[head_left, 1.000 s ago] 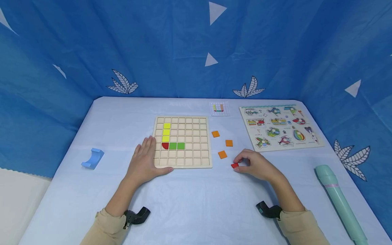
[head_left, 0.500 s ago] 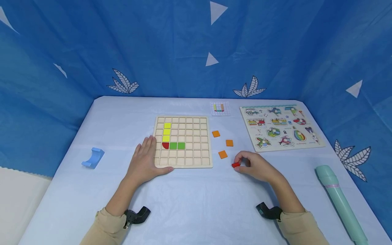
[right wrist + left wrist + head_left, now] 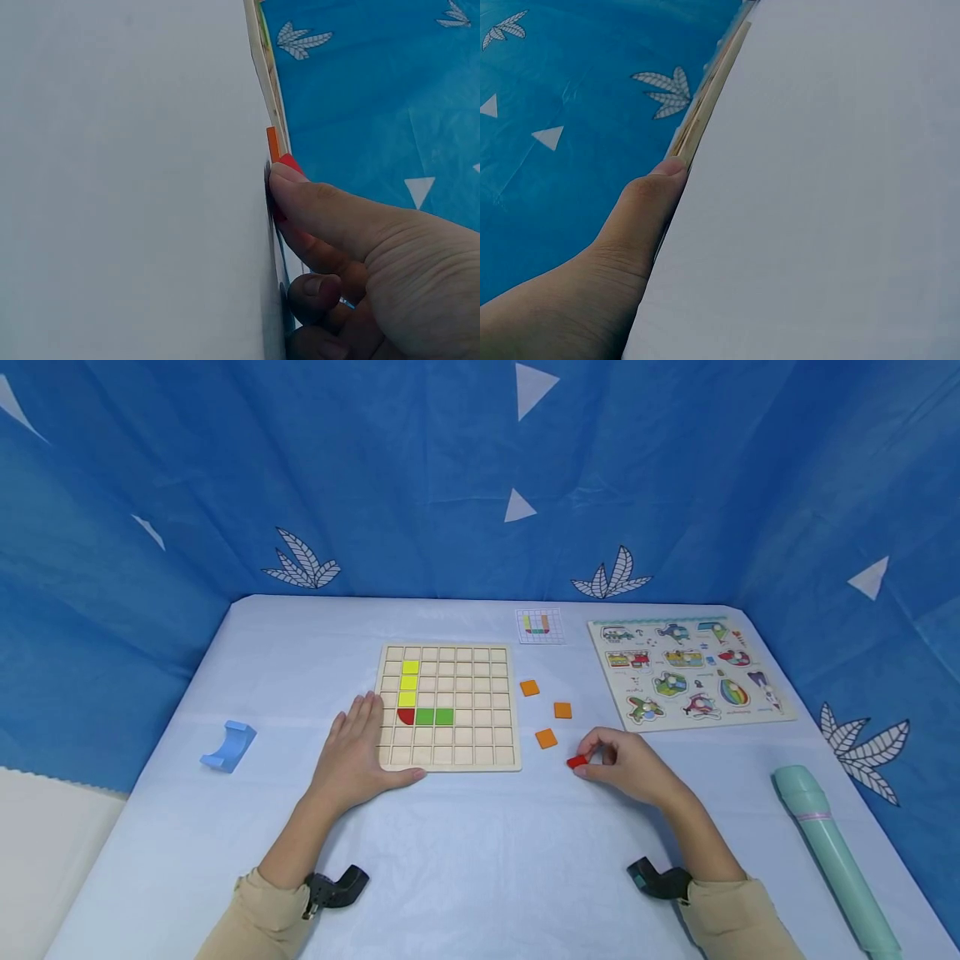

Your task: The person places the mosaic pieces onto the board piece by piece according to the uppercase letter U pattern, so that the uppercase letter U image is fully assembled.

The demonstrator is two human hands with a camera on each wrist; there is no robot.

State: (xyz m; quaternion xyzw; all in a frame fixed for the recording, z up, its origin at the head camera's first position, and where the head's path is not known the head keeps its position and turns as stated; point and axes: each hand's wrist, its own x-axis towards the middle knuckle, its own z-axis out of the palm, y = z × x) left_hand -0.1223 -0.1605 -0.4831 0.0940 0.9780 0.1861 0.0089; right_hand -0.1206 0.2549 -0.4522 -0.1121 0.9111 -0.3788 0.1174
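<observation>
My left hand [image 3: 351, 750] lies along the left side of a wooden grid board [image 3: 480, 762], fingers straight at its edge and thumb along the near edge. In the left wrist view the thumb [image 3: 649, 199] touches the board's side. Set in the grid are yellow squares [image 3: 408, 682], a dark red rounded tile [image 3: 406, 717] and two green squares [image 3: 434, 717]. My right hand [image 3: 626, 764] pinches a small red tile [image 3: 576, 762] between thumb and fingers, low over the table to the right of the board. Three orange squares [image 3: 547, 738] lie just beyond it.
A small pattern card [image 3: 539, 627] lies behind the board. At the back right is a picture puzzle board [image 3: 690, 672]. A light green tube-shaped object [image 3: 836, 860] lies at the right edge. A blue curved block [image 3: 228, 747] stands at the left.
The red tile turns and tilts slightly between the right fingers, while the right hand stays in nearly the same place. My left hand and the board keep still.
</observation>
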